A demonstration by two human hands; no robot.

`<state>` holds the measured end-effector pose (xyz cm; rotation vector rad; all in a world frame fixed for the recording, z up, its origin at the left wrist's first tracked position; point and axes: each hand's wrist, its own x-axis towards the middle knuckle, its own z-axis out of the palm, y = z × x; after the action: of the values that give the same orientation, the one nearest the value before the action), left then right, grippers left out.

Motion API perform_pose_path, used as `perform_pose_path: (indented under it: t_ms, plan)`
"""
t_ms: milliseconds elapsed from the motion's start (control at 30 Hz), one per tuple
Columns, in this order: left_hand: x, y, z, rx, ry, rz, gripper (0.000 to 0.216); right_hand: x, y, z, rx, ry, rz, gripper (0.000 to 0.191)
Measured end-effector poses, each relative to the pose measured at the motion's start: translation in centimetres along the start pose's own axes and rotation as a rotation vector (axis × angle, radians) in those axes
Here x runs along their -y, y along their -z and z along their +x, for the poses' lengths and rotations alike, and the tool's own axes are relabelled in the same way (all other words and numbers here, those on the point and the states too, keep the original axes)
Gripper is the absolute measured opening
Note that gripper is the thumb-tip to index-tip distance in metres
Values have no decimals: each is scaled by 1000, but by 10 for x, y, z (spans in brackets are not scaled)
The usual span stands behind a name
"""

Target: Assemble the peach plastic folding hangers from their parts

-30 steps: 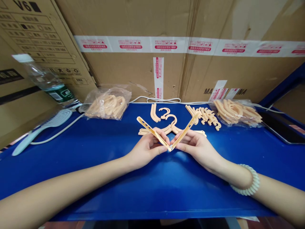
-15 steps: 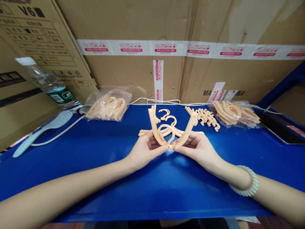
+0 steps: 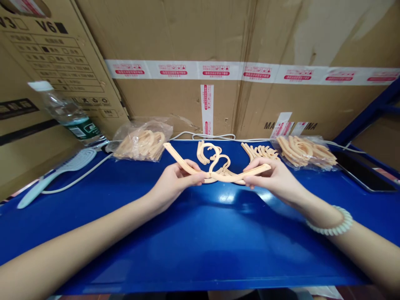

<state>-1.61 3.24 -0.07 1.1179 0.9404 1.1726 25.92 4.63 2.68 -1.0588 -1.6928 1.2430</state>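
Note:
A beige plastic clothes hanger [image 3: 229,178] is raised over the blue tabletop, its hook upward and its two arms spread wide. My left hand [image 3: 179,177] grips the left arm close to the centre joint. Farther out, my right hand [image 3: 270,177] pinches the right arm between thumb and fingers. Behind the held hanger lies another beige hanger [image 3: 224,160], partly covered by it. Loose arm pieces [image 3: 201,153] and a loose hook rest just beyond. A row of hooks [image 3: 265,152] lies past my right hand, partly hidden by it.
Clear bags of hanger parts lie at the back left [image 3: 140,141] and back right [image 3: 308,150]. At left are a water bottle [image 3: 73,116] and a pale hairbrush [image 3: 62,171]. A phone [image 3: 365,171] lies at right. Cardboard boxes [image 3: 181,33] and a white cable stand behind.
The held hanger's arms have swung from a steep V to a wide, flatter spread. My hands have moved apart, the right one outward along its arm.

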Motion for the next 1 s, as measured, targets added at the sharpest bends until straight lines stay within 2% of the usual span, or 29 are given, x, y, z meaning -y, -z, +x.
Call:
perform_pose_path:
  t_ms: [67, 167, 233, 300, 400, 533, 600, 733, 867, 1000]
  plan:
    - [-7, 9, 6, -16, 41, -63, 36, 7, 19, 5, 51, 89, -134, 30]
    - [-15, 21, 15, 3, 85, -66, 38, 13, 42, 10, 226, 305, -501, 22]
    - [-17, 28, 21, 31, 82, 20, 38, 13, 53, 12, 307, 412, -726, 17]
    - [-19, 36, 25, 53, 38, 171, 36, 11, 60, 13, 338, 444, -848, 17]
    - [-20, 45, 28, 159, -87, 449, 30, 7, 65, 13, 386, 403, -913, 17]
    - [-18, 51, 31, 317, -267, 697, 23, 7, 63, 11, 459, 264, -947, 8]
    - [-16, 52, 31, 361, -403, 800, 20, 7, 61, 10, 446, 195, -984, 4]
    - [-11, 49, 28, 465, -699, 1093, 14, 7, 59, 11, 451, 109, -1027, 8]
    - [-9, 46, 23, 503, -913, 1379, 19, 6, 59, 12, 482, 58, -1024, 9]
    - [-10, 44, 19, 467, -1000, 1483, 15, 6, 59, 13, 472, 32, -1033, 8]
